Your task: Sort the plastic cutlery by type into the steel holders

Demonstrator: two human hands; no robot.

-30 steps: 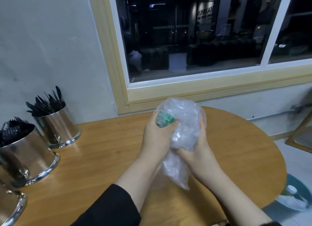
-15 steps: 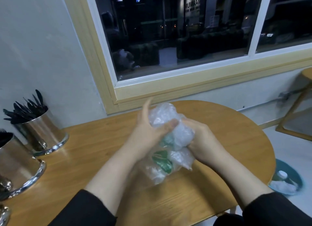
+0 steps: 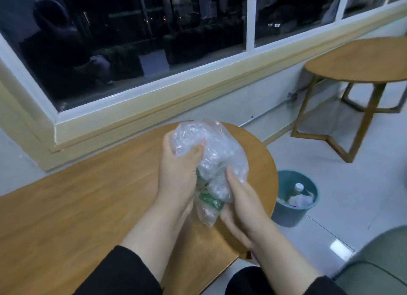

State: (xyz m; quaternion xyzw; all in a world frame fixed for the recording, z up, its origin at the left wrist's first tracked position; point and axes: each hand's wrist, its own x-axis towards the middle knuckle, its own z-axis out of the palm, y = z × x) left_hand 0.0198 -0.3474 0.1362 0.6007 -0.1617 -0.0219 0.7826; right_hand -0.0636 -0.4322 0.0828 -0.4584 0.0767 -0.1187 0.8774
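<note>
Both hands clench the crumpled plastic bag (image 3: pixel 209 158) — left hand (image 3: pixel 178 173) high, right hand (image 3: pixel 240 197) low — nearer the bin (image 3: pixel 293 208) at right.

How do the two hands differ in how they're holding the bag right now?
The left hand grips the bag high, thumb pressed into its crumpled top; the right hand holds it lower, near the green print. The left sits on the bag's left side, the right on its right. Both curl around the plastic, holding it above the table.
</note>
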